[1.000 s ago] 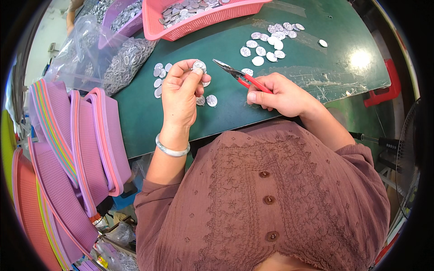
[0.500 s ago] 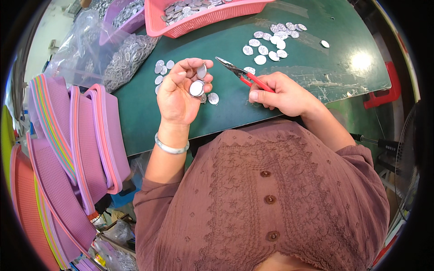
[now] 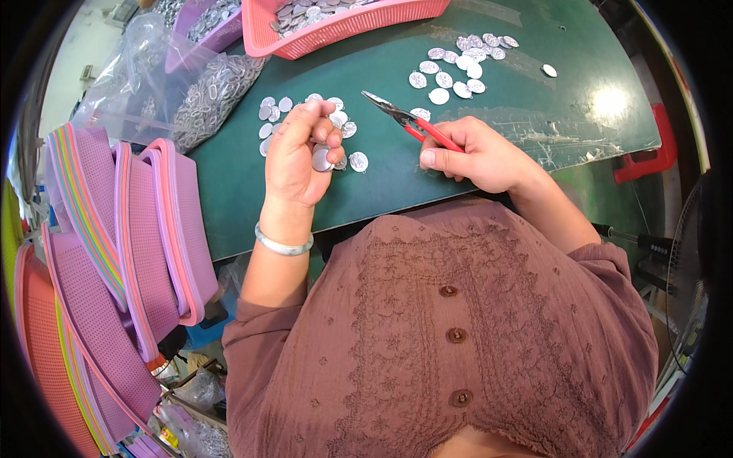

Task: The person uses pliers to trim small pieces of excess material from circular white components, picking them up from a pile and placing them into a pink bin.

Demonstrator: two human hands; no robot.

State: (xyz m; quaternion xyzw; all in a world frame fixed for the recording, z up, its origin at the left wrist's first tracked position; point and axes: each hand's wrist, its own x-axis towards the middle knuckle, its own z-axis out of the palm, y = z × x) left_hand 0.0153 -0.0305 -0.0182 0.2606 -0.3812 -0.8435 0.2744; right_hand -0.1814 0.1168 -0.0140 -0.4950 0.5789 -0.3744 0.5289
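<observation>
Left hand (image 3: 296, 156) curled on silver disc (image 3: 321, 159); right hand (image 3: 477, 153) gripped red-handled pliers (image 3: 410, 124), tips toward 10 o'clock. Mid-assembly, likely; next needed jaws brought onto disc.

1. Small assembly workshop, piecework bench.
2. Green work table (image 3: 489, 160) scattered with loose silver metal discs (image 3: 458, 65).
3. Pink basket (image 3: 343, 23) full of the same discs; clear bag of metal rings (image 3: 214, 91).
4. Stacked purple and pink plastic trays (image 3: 114, 252) at the left.
</observation>
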